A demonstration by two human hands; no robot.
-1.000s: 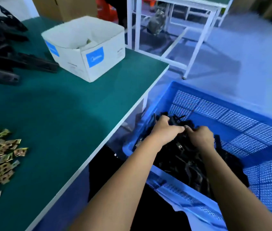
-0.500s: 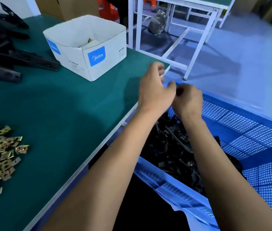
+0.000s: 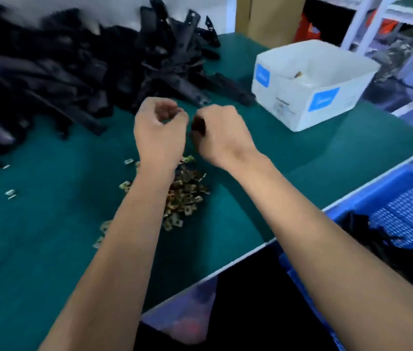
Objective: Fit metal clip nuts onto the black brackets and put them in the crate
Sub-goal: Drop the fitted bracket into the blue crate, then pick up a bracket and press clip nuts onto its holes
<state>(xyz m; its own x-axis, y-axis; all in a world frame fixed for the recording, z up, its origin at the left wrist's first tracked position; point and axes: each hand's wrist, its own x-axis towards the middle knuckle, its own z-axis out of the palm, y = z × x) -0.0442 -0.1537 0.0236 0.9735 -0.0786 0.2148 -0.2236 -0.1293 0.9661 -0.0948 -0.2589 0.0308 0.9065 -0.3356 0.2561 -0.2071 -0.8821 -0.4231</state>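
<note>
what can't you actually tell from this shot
Head view, the only one:
- Right hand: its curled fingers hide whatever dark thing it may hold.
- Black brackets: motion blur smears the pile; the left edge crops it.
- White box: its wall hides most contents.
- Blue crate: cropped at the right edge.

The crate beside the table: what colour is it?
Blue, with mesh-patterned walls; the crate shows at the right edge of the head view.
</note>
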